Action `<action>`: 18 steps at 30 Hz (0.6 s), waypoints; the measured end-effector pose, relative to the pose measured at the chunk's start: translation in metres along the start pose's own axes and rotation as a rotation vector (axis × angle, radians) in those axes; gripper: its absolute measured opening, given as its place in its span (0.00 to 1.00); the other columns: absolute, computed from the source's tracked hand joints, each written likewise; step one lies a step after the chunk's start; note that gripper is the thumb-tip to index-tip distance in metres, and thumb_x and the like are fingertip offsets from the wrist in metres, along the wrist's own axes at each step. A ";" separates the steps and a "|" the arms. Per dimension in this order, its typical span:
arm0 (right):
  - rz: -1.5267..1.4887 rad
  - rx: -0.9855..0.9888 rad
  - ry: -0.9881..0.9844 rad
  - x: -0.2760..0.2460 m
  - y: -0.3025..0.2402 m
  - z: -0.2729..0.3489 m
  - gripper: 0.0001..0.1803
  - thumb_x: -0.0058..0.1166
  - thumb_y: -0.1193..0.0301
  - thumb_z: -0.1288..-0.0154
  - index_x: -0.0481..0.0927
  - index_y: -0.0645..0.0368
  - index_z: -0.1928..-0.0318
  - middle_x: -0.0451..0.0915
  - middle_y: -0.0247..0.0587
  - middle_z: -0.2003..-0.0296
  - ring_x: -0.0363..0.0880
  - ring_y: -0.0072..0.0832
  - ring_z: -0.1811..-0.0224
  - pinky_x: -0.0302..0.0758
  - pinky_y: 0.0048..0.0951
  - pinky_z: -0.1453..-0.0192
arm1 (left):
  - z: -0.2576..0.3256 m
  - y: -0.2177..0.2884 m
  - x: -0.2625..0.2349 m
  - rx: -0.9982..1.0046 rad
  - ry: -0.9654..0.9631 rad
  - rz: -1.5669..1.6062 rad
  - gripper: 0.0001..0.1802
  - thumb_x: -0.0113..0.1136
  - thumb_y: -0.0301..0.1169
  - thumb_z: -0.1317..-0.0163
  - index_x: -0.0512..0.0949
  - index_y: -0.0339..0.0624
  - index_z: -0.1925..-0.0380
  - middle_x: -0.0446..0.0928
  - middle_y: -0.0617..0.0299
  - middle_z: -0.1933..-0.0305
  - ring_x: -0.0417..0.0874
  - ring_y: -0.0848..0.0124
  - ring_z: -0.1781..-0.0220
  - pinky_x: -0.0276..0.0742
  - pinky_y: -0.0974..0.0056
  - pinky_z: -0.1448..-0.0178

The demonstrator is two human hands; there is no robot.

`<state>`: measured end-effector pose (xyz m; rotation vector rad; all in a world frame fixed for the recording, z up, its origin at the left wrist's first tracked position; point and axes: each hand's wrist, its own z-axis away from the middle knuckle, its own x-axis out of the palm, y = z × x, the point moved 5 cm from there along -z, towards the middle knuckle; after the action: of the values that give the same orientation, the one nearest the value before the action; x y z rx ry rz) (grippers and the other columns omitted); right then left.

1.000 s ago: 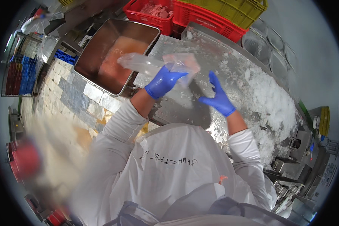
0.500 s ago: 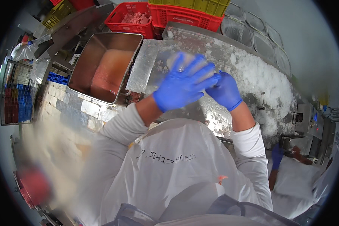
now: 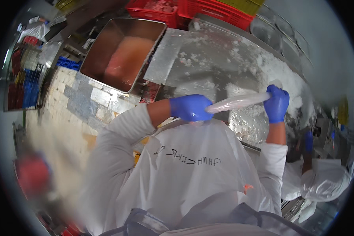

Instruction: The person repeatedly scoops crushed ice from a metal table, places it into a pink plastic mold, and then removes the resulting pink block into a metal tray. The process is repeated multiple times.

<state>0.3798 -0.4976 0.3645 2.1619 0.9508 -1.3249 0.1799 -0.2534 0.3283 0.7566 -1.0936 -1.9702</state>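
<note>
Between my two gloved hands stretches a long, glossy, translucent piece of plastic (image 3: 238, 102), apparently a bag drawn out lengthwise, pale with a pinkish tint. My left hand (image 3: 191, 107), in a blue glove, is closed on its left end just in front of my white apron (image 3: 181, 165). Higher and to the right, my right hand (image 3: 276, 103) grips the other end in a fist. The plastic hangs over the wet metal table (image 3: 208, 51). A small whitish bit shows above the right fist; I cannot tell whether it belongs to the plastic or is ice.
A steel tub (image 3: 106, 39) of reddish liquid stands left of the table. Crushed ice (image 3: 279, 67) lies along the table's right side. Behind are a red crate (image 3: 153, 16) with pink pieces and stacked crates (image 3: 200, 12). Another person (image 3: 326, 177) is at the lower right.
My hands were close together over the table; now they are far apart, with the plastic pulled taut between them. The right hand went right, the left came nearer my body. The view shifted.
</note>
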 end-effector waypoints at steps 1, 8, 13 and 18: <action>-0.030 0.053 -0.035 0.011 0.017 0.003 0.07 0.59 0.76 0.50 0.81 0.48 0.70 0.83 0.44 0.75 0.84 0.46 0.70 0.75 0.43 0.59 | 0.004 -0.007 0.005 -0.044 -0.066 0.091 0.11 0.65 0.38 0.34 0.84 0.42 0.62 0.82 0.60 0.67 0.84 0.73 0.66 0.78 0.62 0.63; -0.150 -0.007 -0.245 0.146 0.002 0.113 0.13 0.70 0.60 0.49 0.90 0.49 0.62 0.88 0.43 0.68 0.88 0.43 0.62 0.79 0.44 0.45 | 0.047 0.055 -0.021 0.842 0.193 0.942 0.27 0.69 0.36 0.38 0.74 0.35 0.44 0.79 0.53 0.58 0.84 0.57 0.56 0.80 0.53 0.52; -0.256 -0.200 -0.297 0.061 -0.094 0.090 0.11 0.66 0.65 0.46 0.85 0.47 0.60 0.83 0.36 0.60 0.82 0.34 0.48 0.71 0.52 0.30 | 0.008 -0.019 -0.114 0.488 1.152 -0.338 0.14 0.56 0.31 0.26 0.79 0.34 0.47 0.82 0.57 0.49 0.83 0.66 0.47 0.77 0.58 0.38; -0.095 0.092 -0.045 -0.003 -0.007 0.041 0.18 0.67 0.70 0.53 0.85 0.46 0.57 0.84 0.36 0.60 0.83 0.36 0.49 0.72 0.52 0.33 | 0.002 -0.014 -0.061 -0.207 0.089 -0.633 0.30 0.48 0.53 0.21 0.78 0.33 0.49 0.84 0.56 0.62 0.83 0.61 0.59 0.77 0.54 0.51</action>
<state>0.3492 -0.5209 0.3489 2.1680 1.0045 -1.4828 0.2073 -0.1973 0.3252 1.1620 -0.6182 -2.4895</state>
